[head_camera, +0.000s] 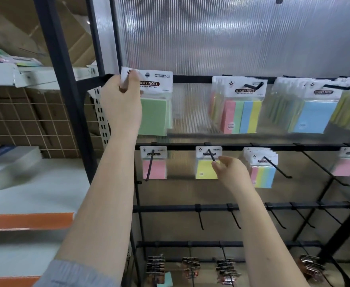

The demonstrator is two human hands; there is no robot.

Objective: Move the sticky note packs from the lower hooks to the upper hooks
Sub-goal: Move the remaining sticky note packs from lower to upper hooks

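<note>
Green sticky note pack (pixel 154 112) pinched by left hand (pixel 121 104) at top rail (pixel 192 79). Below that rail, right hand (pixel 231 172), fingers loosely curled, touching yellow pack (pixel 206 169) on lower hook (pixel 211 155).

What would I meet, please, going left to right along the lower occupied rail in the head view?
Pink pack → yellow pack → right hand → striped multicolour packs → bare hooks → pink pack at the right edge.
</note>
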